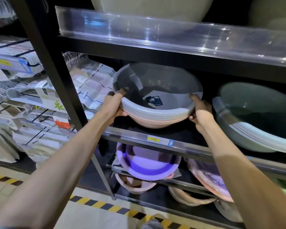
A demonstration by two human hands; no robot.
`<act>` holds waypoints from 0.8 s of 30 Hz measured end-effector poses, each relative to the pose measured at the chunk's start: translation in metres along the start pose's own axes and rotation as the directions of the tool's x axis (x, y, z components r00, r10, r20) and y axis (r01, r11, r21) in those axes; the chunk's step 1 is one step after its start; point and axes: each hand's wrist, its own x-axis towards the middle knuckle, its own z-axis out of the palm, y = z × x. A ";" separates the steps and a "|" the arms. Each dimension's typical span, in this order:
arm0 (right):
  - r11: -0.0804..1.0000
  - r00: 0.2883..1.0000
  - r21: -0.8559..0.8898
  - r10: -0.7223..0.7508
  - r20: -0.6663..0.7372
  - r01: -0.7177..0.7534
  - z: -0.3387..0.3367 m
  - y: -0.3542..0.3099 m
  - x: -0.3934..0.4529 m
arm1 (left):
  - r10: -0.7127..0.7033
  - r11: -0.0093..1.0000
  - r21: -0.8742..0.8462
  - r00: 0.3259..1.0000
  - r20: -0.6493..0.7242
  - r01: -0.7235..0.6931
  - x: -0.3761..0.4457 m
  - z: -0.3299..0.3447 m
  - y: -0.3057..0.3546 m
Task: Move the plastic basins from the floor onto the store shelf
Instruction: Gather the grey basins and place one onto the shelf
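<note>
Nesting grey-over-pink plastic basins (pixel 157 103), dark label inside, tilted forward.

I see the stack of basins (pixel 157 103) on the middle shelf (pixel 139 138), my hands at its two sides; another stack (pixel 257 116) lies to its right, more basins (pixel 147 164) on the shelf below.

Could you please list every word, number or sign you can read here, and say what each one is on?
"5.00", seen upside down: yellow price tag on the shelf rail.
White up arrow: blue tag beside it.
Green character, not readable for certain: white package on the left rack.
Dark label inside the stacked basins held by the left hand and right hand: too blurred.
</note>
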 end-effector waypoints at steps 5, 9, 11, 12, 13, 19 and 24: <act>0.988 0.986 -0.155 0.013 0.163 0.013 -0.019 -0.015 -0.026 | 0.008 0.995 0.095 0.990 0.138 -0.021 -0.020 -0.014 -0.001; 0.893 0.955 -0.365 -0.189 0.230 0.264 -0.039 0.004 -0.055 | 0.224 0.907 0.324 0.959 0.172 -0.270 -0.042 -0.026 -0.024; 0.792 0.928 -0.492 -0.255 0.270 0.361 -0.039 0.015 -0.066 | 0.341 0.787 0.463 0.913 0.224 -0.407 -0.049 -0.025 -0.033; 0.753 0.917 -0.527 -0.278 0.287 0.393 -0.037 0.018 -0.070 | 0.386 0.735 0.511 0.895 0.224 -0.445 -0.052 -0.021 -0.036; 0.728 0.910 -0.549 -0.294 0.291 0.411 -0.033 0.021 -0.073 | 0.425 0.704 0.536 0.881 0.207 -0.466 -0.055 -0.017 -0.037; 0.689 0.916 -0.606 -0.334 0.221 0.397 -0.018 0.029 -0.073 | 0.445 0.710 0.561 0.889 0.113 -0.426 -0.056 -0.005 -0.037; 0.666 0.944 -0.671 -0.275 0.185 0.326 -0.013 0.026 -0.067 | 0.417 0.700 0.586 0.900 0.128 -0.408 -0.048 -0.004 -0.028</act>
